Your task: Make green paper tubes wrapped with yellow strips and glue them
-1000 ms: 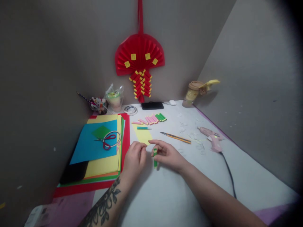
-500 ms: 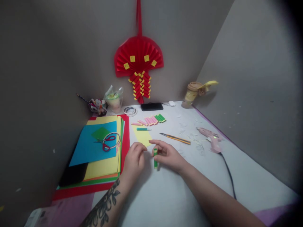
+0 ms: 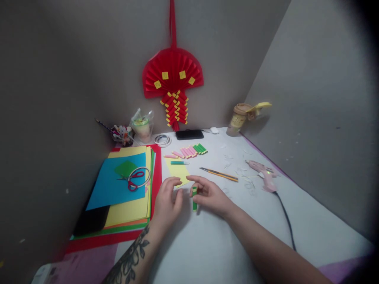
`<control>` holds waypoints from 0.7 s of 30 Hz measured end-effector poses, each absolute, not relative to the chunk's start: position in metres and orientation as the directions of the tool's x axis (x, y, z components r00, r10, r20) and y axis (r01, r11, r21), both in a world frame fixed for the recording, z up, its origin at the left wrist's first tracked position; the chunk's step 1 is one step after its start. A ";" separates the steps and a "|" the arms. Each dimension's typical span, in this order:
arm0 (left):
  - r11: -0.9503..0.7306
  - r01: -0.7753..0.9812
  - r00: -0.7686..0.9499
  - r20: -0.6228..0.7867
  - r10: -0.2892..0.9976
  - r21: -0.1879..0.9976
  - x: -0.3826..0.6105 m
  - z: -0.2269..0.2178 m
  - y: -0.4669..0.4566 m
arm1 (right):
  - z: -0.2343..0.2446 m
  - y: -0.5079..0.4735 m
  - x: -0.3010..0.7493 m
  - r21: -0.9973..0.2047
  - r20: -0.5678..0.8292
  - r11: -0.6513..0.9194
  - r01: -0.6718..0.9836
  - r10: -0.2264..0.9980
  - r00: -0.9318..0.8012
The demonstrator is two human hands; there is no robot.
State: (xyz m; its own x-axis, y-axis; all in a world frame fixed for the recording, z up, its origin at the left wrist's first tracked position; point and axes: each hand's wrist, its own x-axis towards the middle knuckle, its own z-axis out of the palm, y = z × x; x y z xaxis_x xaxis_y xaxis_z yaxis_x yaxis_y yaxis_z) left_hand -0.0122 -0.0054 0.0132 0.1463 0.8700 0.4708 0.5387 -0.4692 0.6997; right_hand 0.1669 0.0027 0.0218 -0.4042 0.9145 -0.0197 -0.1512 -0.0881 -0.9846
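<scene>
Between the thumb and fingers of my right hand (image 3: 211, 196) a small green paper tube (image 3: 194, 200) with yellowish ends is held upright, its index finger stretched out to the left. My left hand (image 3: 169, 199) is just left of the tube, thumb and fingers apart, with nothing seen in it. Just beyond both hands lies a yellow paper strip (image 3: 178, 173), and a teal pen-like stick (image 3: 177, 162) rests across its far part. Farther back, pink paper tubes (image 3: 188, 152) and green paper tubes (image 3: 200, 148) lie in a row.
An orange utility knife (image 3: 220, 174) and a pink glue gun (image 3: 265, 173) lie to the right among paper scraps. On the left, scissors (image 3: 135, 182) rest on stacked coloured paper (image 3: 127, 215). A phone (image 3: 189, 134), tape rolls (image 3: 162, 140) and cups stand along the back.
My left hand's fingers have opened, with the thumb now apart from them. The right hand keeps the green tube in nearly the same place.
</scene>
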 end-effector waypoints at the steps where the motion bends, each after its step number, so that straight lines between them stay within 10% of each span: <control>1: -0.468 0.538 0.158 0.462 0.873 0.701 -0.012 0.013 -0.005 | 0.022 0.003 0.167 -0.985 -0.016 -0.083 -0.149 0.915 -0.403; 15: -0.195 0.211 -0.008 0.202 0.979 0.958 -0.002 0.011 -0.005 | 0.018 0.004 0.169 -0.984 0.034 -0.040 -0.175 0.914 -0.403; 21: -0.003 -0.022 0.244 0.008 0.970 1.000 0.006 0.008 -0.007 | 0.016 0.005 0.168 -0.982 0.036 -0.037 -0.186 0.927 -0.374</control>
